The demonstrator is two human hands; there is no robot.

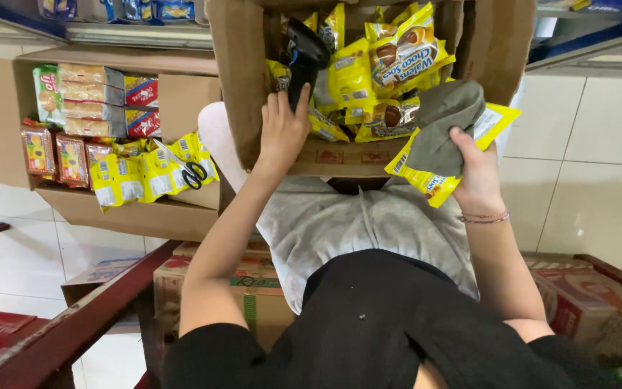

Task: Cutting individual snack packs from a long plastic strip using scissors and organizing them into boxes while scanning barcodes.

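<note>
My left hand (282, 133) grips the handle of a black handheld scanner (302, 54), its head inside an open cardboard box (242, 86) that rests on my lap. The box holds several yellow snack packets (368, 79). My right hand (475, 169) holds one yellow snack packet (433, 184) together with a grey cloth (440, 122) at the box's right front corner. A thin bracelet circles my right wrist.
To the left, a second open cardboard box (131, 212) holds stacked biscuit packs (88, 97), yellow packets and black-handled scissors (190, 171). More cartons (253, 288) sit under my legs. A dark red wooden rail (73, 331) runs at lower left. White tiled floor surrounds.
</note>
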